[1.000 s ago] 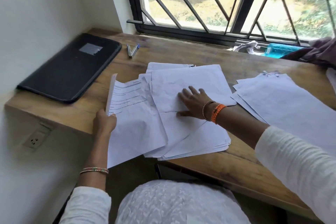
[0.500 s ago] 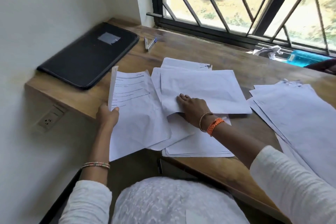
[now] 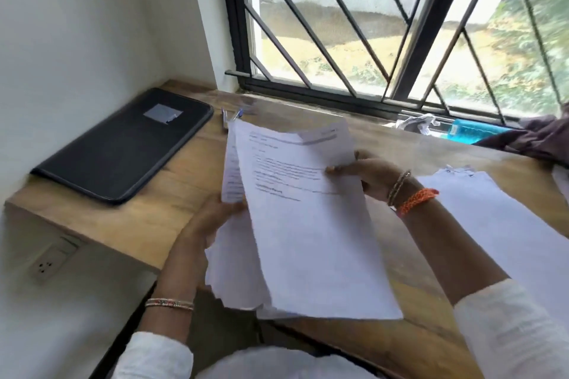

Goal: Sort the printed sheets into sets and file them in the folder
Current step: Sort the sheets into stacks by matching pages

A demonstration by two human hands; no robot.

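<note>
I see both hands on one loose bundle of printed sheets (image 3: 311, 240), lifted off the wooden desk (image 3: 147, 218) and tilted up toward the camera. The left hand (image 3: 212, 221) grips the bundle at its left edge, thumb curled over the front where a folded page sticks up; the fingers behind are hidden by paper. The right hand (image 3: 366, 175) pinches the top sheet at its right edge, thumb pressed on the printed face and fingers wrapped behind. The top sheet carries lines of text in its upper half, too blurred for me to read. The lower corners of the bundle fan out unevenly past the near edge of the desk. To the right, a second pile of sheets (image 3: 492, 218) lies flat on the desk, partly under the right forearm. Far left, against the wall, the black folder (image 3: 123, 144) lies closed and flat, well apart from the held papers. Just beyond the top of the bundle I can make out what looks like a pen or two (image 3: 231, 117), though motion blur makes that unsure. On the sill at far right sit a crumpled white thing (image 3: 415, 128), a blue object (image 3: 471, 132) and dark cloth (image 3: 535, 138).
</note>
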